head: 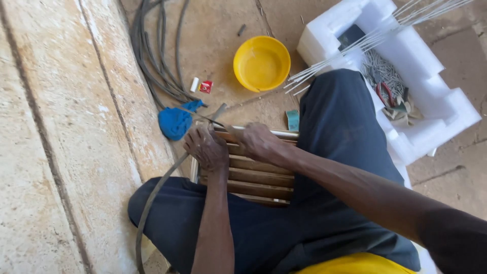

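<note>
the left hand (205, 147) is clenched around a dark rubber strip (152, 203), which runs from the fist down past the left knee; the right hand (258, 142) pinches the strip's thin end just beside the left, both hands close together over a slatted wooden seat (258, 177) between the dark-trousered legs; just beyond the left hand a blue cloth (175, 122) lies on the floor, with black cables (157, 56) further out; ahead of the hands sits a yellow bowl (261, 63); beyond the right hand a white foam box (431, 66) holds nails and thin metal rods (355, 43).
</note>
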